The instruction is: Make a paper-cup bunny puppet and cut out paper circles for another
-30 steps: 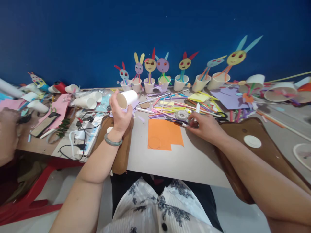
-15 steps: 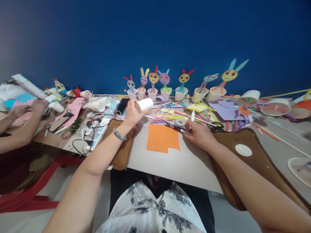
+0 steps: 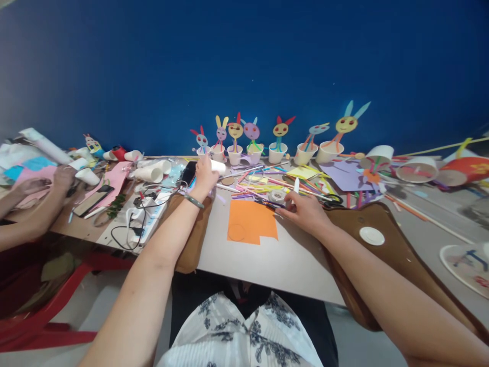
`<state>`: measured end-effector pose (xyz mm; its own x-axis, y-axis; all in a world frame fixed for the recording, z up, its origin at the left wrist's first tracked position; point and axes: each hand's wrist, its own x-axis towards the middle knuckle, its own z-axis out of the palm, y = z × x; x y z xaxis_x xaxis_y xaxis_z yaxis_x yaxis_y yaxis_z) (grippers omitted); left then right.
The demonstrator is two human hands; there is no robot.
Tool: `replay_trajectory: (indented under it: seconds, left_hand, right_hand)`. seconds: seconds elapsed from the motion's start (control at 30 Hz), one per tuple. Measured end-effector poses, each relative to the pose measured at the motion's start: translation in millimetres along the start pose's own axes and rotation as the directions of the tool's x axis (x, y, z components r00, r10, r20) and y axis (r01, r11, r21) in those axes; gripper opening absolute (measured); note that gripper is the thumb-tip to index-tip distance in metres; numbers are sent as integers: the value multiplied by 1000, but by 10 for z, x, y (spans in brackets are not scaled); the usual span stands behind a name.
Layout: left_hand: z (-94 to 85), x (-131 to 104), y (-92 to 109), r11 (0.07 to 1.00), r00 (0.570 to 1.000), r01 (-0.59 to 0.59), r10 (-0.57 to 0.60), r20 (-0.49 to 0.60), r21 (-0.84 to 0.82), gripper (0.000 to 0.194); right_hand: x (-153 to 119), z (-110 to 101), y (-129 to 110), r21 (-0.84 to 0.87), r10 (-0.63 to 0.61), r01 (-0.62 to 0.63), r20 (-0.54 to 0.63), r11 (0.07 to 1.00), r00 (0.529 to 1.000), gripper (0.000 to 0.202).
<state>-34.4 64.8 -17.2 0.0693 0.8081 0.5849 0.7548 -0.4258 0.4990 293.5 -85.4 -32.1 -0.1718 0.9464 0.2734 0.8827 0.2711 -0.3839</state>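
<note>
Padding [image 3: 196, 239], brown and soft-looking, lies by the left forearm, and a broader brown mat [image 3: 349, 215] passes under the right one, perhaps sparing both arms the hard table [image 3: 267, 272]. A flat white disc [image 3: 372, 236] sits on that mat. Between the forearms, an orange sheet [image 3: 252, 219] lies flat, squarely in reach of both hands; a circle is drawn in its near left corner, probably tucked there to save paper, and its near right corner is notched.

The right hand [image 3: 307, 211] pinches a white pen [image 3: 297, 185] that points upward, kept ready between the fingers by the look of it. A dark, slender tool [image 3: 267, 203] reaches those fingertips; whether it is gripped too, I cannot tell. The left hand [image 3: 206, 179], farther out, is closed around a white cup [image 3: 218, 167] tipped on its side, a hold that seems to suit carrying it.

Beyond the sheet lie a roll of tape [image 3: 276, 195], black-handled scissors [image 3: 332, 200] and loose coloured straws [image 3: 263, 184]. At the back, paper rabbit figures [image 3: 280, 129] stand in white cups, which likely keep them upright, against a blue wall [image 3: 244, 56]. No brand, label or writing can be read.
</note>
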Motion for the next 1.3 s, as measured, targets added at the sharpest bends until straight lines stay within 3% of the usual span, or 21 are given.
replay_trajectory:
  seconds: [0.07, 0.1, 0.17, 0.23, 0.3, 0.4, 0.43, 0.53, 0.67, 0.9, 1.3]
  left_hand:
    - [-10, -81, 115, 991, 996, 92, -90, -20, 99, 76]
    - [-32, -132, 198, 990, 997, 66, -70, 27, 127, 69]
    - [-101, -248, 393, 992, 983, -39, 16, 184, 122, 51]
    - [-186, -377, 592, 988, 922, -150, 133, 364, 19, 39]
    - [-269, -508, 764, 959, 806, -268, 278, 523, -97, 30]
    - [-367, -674, 934, 891, 553, -401, 420, 719, -211, 19]
    - [-390, -714, 966, 869, 490, -436, 446, 749, -232, 19]
    - [-420, -784, 1006, 844, 405, -478, 458, 792, -244, 22]
    - [-396, -808, 982, 815, 371, -534, 464, 804, -224, 19]
    - [-332, -845, 907, 816, 405, -537, 471, 784, -212, 21]
    - [-301, -856, 870, 815, 400, -549, 450, 798, -184, 18]
  right_hand:
    - [17, 18, 31, 11, -12, 12, -62, 1000, 998, 16]
    - [25, 32, 44, 8, -18, 19, -86, 1000, 996, 14]
    - [32, 69, 64, 10, -41, 42, -103, 999, 994, 14]
    - [30, 113, 77, 28, -67, 70, -81, 997, 994, 18]
    - [22, 154, 88, 34, -72, 73, -44, 997, 996, 21]
    - [9, 187, 109, 16, -38, 38, 9, 999, 999, 23]
    - [5, 190, 116, 15, -31, 31, 19, 999, 999, 25]
    - [-2, 188, 129, 32, -27, 26, 28, 999, 999, 28]
    - [-5, 188, 131, 61, -26, 25, 18, 998, 999, 27]
    - [0, 192, 144, 54, -24, 24, -16, 998, 1000, 22]
    - [-13, 207, 87, 45, 22, -21, -26, 999, 999, 23]
